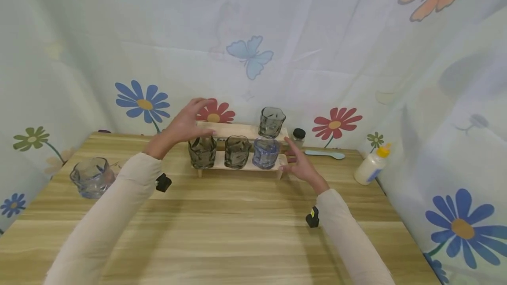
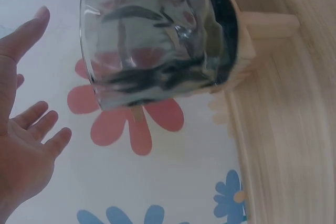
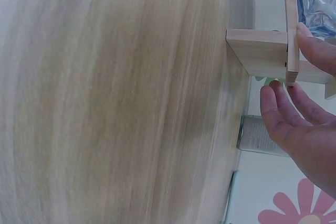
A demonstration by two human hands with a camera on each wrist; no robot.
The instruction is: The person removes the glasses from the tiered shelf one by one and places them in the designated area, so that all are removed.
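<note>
Pale cream long sleeves clothe both arms of a person, one on each side of a small wooden shelf (image 1: 233, 130). The left sleeve (image 1: 104, 214), left of the shelf and nearer the viewer, is loose and softly creased, with a plain cuff ending short of the bare left hand (image 1: 186, 122). A blocky black device (image 1: 163, 183) sits beside that cuff. Right of the shelf and also nearer, the matching right sleeve (image 1: 352, 241) stops at the wrist of the bare right hand (image 1: 302, 167); a second black device (image 1: 313, 219) there bears a yellow patch.
</note>
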